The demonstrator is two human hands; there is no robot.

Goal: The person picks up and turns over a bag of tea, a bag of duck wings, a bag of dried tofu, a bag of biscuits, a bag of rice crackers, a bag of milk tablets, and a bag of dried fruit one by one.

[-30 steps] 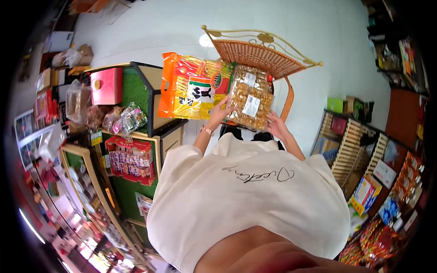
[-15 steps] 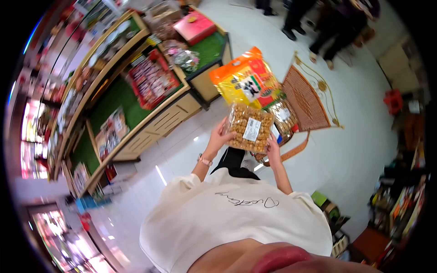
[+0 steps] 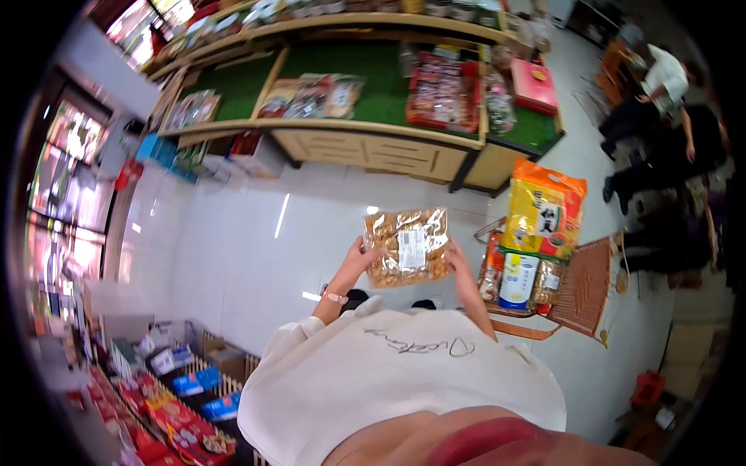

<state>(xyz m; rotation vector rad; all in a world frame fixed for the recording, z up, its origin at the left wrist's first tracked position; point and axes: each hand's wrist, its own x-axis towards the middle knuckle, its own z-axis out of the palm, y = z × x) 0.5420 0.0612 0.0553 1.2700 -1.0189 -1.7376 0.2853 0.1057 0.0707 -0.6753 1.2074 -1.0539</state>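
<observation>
Both my hands hold a clear plastic bag of brown, lumpy snacks [image 3: 388, 272] in front of my body. A white printed label covers its middle. My left hand [image 3: 356, 262], with a watch on the wrist, is closed on the left edge, its thumb over the front. At the right edge, my right hand [image 3: 458, 264] grips the same bag; some of its fingers are hidden behind it. To the right, a wicker chair [image 3: 584, 283] bears a large orange and yellow packet [image 3: 544, 210], a white and blue pouch [image 3: 517, 281] and other snack bags.
A long wooden display counter [image 3: 373, 155] with green lining and packaged goods runs across the far side. A pink box [image 3: 535, 87] sits at its right end. Several people [image 3: 660, 85] are at the upper right. Red and blue packages [image 3: 186, 423] fill racks at the lower left.
My view and body have turned left, carrying the snack bag away from the chair. The chair and its packets now appear to the right. Both hands keep hold of the bag.
</observation>
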